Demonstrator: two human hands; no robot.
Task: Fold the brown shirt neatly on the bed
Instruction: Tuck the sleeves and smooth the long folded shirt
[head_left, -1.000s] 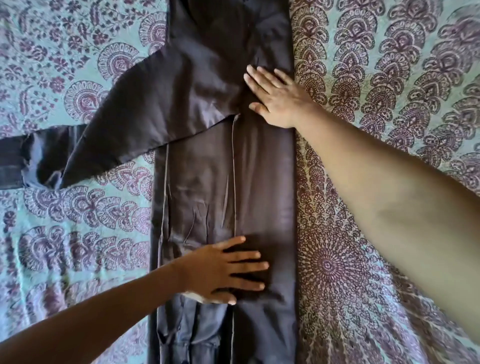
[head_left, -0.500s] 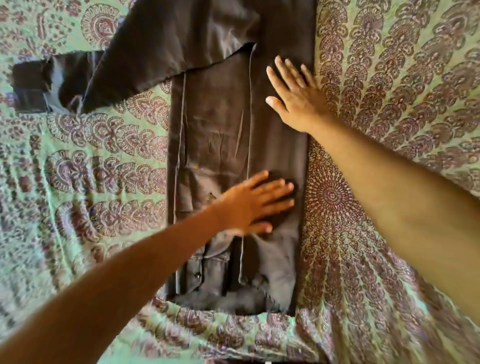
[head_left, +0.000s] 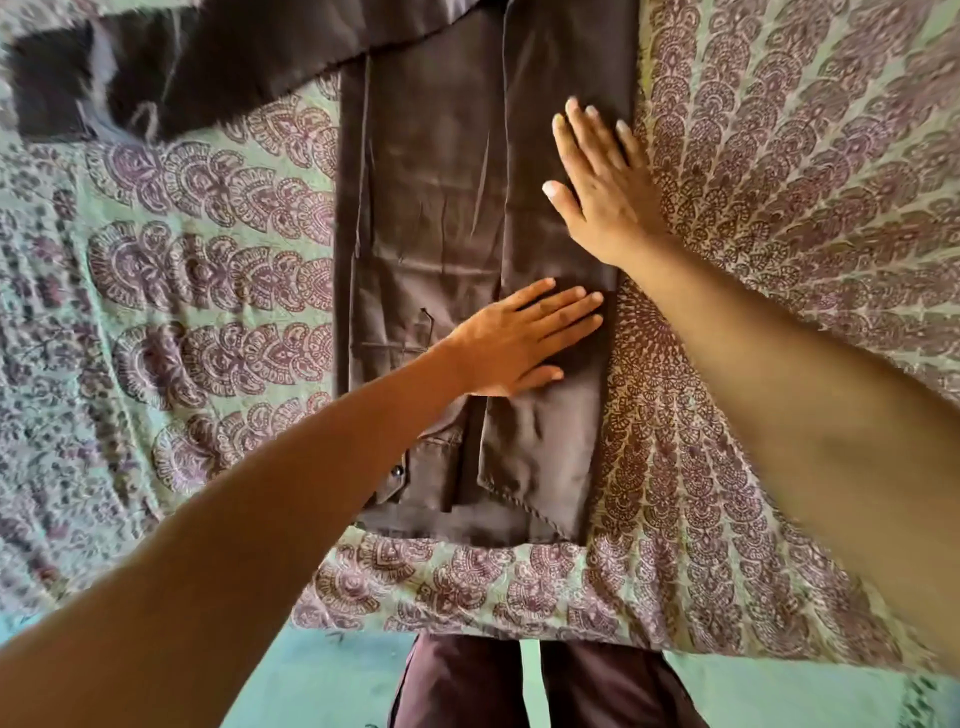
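Nearest me, below the bed's near edge, I can see a pair of dark trouser legs (head_left: 545, 686) standing on the floor. Just past that edge starts the patterned bedspread (head_left: 753, 467), and the brown shirt (head_left: 431, 218) lies on it, its hem close to the near edge and its body running straight away from me towards the far side.

The right side panel already looks folded in over the middle: its slanted bottom edge and straight inner edge lie on top of the shirt body, near the buttons by the hem. My left hand (head_left: 519, 340) rests flat on that folded panel, fingers straight and together, gripping nothing. A little farther along, my right hand (head_left: 605, 192) lies flat on the same panel at the shirt's right edge, fingers straight and slightly spread, also holding nothing. I judge that I am pressing the fold smooth.

Farther off, at the far left, the left sleeve (head_left: 171, 73) sprawls out across the bedspread, unfolded and blurred.

So I judge the job is perhaps a third done. The left side and its sleeve remain to fold in, then the long strip has to be doubled lengthwise. The collar end is out of view.
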